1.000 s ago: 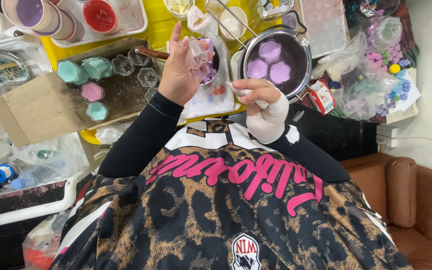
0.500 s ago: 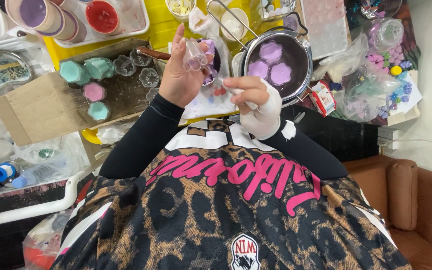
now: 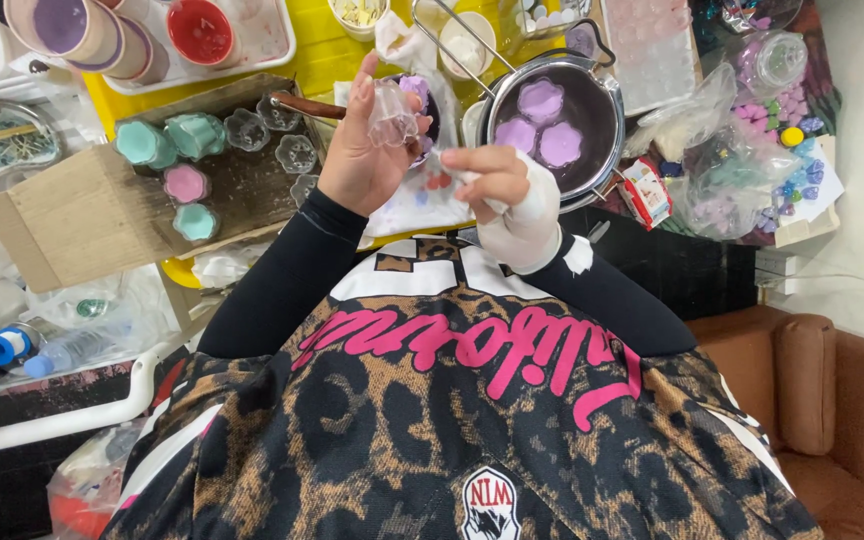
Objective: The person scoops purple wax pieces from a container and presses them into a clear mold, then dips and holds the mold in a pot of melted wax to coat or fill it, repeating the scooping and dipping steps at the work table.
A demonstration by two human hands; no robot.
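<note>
My left hand (image 3: 354, 150) holds up a small clear plastic mould cup (image 3: 390, 112) over the worktable. Close beside it, my right hand (image 3: 504, 190), wrapped in a white bandage at the wrist, pinches a small white piece at its fingertips. Just beyond my hands a metal pot (image 3: 554, 125) holds three purple flower-shaped pieces. A dark bowl with a purple piece (image 3: 418, 92) lies partly hidden behind the cup.
A wooden board (image 3: 92, 215) on the left carries teal and pink filled moulds (image 3: 167, 140) and clear empty ones (image 3: 294, 152). Cups of purple (image 3: 60, 25) and red (image 3: 200, 30) liquid stand at the back. Plastic bags with coloured bits (image 3: 742, 170) lie on the right.
My left hand has tilted the clear cup a little. My right hand has shifted slightly left towards it.
</note>
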